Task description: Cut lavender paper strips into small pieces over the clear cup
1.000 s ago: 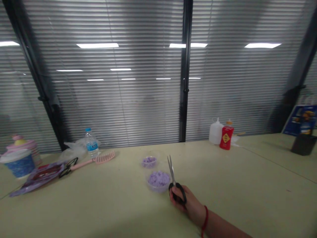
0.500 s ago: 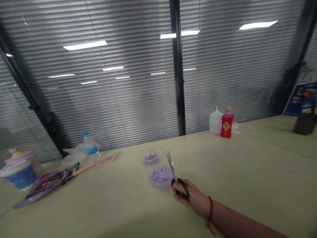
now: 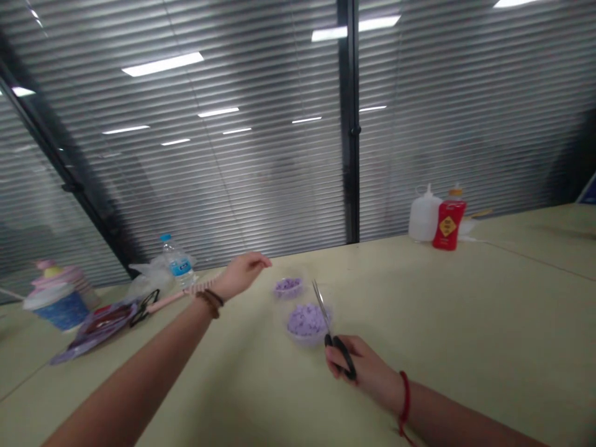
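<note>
My right hand is closed on the black handles of a pair of scissors, whose slightly parted blades point up and away. Beside the blades stands a clear bowl of pale purple bits. Behind it is a smaller clear container of darker purple bits. My left hand hovers over the table, left of the small container, palm down; its fingers are bent together and what they hold, if anything, is hidden.
At the left are a pink comb, a water bottle, a plastic bag, a purple packet and a blue cup. A white squeeze bottle and red bottle stand back right, before blinds.
My left hand and forearm have come into view from the lower left. My right hand still holds the scissors. The view has shifted slightly.
</note>
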The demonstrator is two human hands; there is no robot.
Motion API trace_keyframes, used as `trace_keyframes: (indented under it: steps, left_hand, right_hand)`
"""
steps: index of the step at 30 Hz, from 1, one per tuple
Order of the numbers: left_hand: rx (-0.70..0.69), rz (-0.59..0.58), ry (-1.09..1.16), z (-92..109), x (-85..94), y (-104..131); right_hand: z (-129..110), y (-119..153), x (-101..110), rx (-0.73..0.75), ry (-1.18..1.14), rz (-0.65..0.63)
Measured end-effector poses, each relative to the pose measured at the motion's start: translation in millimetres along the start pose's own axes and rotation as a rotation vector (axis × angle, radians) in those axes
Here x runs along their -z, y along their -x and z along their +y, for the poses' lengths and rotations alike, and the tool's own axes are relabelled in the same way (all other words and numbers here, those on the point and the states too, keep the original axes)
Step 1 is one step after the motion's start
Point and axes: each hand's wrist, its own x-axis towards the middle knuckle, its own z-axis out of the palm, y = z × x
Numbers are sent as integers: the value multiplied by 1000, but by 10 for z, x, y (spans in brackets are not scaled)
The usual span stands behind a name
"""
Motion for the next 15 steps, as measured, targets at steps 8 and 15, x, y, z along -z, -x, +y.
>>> trace_keyframes:
  steps: [8, 15]
  left_hand:
    - [-127, -435, -71, -82, -934, -901]
    - [-121, -453, 1, -143, -863, -851]
  right_hand:
    - [-26, -23, 39, -63, 0, 2]
    - [-52, -14, 65, -75, -35, 2]
